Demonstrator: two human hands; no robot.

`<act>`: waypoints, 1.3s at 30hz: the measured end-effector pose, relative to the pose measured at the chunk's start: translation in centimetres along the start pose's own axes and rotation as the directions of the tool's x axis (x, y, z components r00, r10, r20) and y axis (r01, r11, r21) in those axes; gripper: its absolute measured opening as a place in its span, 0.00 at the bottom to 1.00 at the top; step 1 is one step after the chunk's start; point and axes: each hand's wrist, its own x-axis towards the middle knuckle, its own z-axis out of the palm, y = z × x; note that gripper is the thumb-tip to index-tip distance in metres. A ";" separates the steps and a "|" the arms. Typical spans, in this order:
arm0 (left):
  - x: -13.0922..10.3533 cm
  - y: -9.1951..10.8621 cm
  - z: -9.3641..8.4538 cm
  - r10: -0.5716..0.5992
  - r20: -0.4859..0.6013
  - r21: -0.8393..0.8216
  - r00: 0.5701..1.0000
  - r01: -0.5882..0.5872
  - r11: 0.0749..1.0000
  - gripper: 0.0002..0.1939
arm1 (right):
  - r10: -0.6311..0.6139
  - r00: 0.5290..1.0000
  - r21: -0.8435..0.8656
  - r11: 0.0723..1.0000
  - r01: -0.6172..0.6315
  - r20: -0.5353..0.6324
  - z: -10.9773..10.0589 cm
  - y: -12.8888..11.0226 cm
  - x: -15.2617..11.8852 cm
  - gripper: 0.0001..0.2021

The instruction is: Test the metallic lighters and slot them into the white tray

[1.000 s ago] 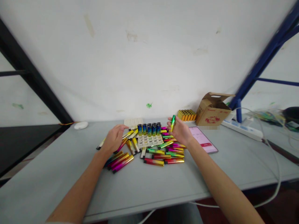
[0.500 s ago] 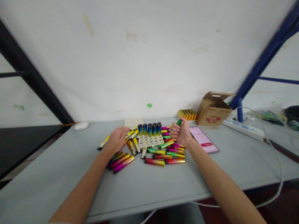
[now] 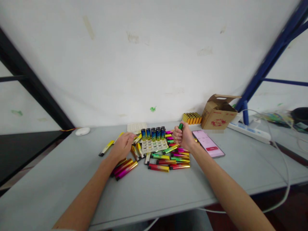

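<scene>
My right hand (image 3: pixel 184 136) is closed round a green lighter (image 3: pixel 181 126), its end poking up above the fist, over the right side of the pile. Fingers bent and together, my left hand (image 3: pixel 123 144) hovers over or rests on the lighters at the left; whatever its fingertips hold is hidden. Between the hands lies a white tray (image 3: pixel 154 146) with holes, and several blue-and-yellow lighters (image 3: pixel 153 134) with dark tops stand upright in its back rows. Loose lighters lie around it: red-and-gold ones (image 3: pixel 158 167) in front, a magenta one (image 3: pixel 126 170) at the left front.
Another white holed tray (image 3: pixel 136 127) lies behind, near the wall. A block of orange lighters (image 3: pixel 192 118) and an open cardboard box (image 3: pixel 218 113) stand at the back right. A phone (image 3: pixel 209 144), a power strip (image 3: pixel 251 132) with cables and a white case (image 3: pixel 82 131) share the table.
My right hand has come slightly left, and the green lighter in it now points more upright. My left hand has moved a little to the right. The view has shifted slightly.
</scene>
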 end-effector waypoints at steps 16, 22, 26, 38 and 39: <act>0.1 0.2 -0.1 0.018 -0.001 -0.013 1.000 -0.018 1.000 0.25 | 0.032 0.999 -0.057 0.998 -0.031 0.009 0.7 1.0 0.3 0.20; 0.1 0.5 -0.3 0.014 0.011 -0.016 1.000 -0.014 1.000 0.26 | 0.017 1.000 -0.057 0.998 -0.018 -0.023 0.9 1.2 0.5 0.18; 0.0 0.5 -0.3 0.005 0.015 -0.019 1.000 -0.004 1.000 0.26 | 0.025 1.000 -0.052 0.998 -0.026 -0.004 0.7 1.3 0.5 0.18; 0.0 0.2 -0.1 0.007 0.009 0.000 1.000 -0.007 1.000 0.26 | 0.036 0.999 -0.072 0.997 -0.034 0.025 0.5 1.5 0.3 0.23; 0.0 0.2 -0.1 0.007 0.009 -0.001 1.000 -0.007 1.000 0.27 | 0.035 0.999 -0.073 0.997 -0.032 0.031 0.5 1.6 0.4 0.23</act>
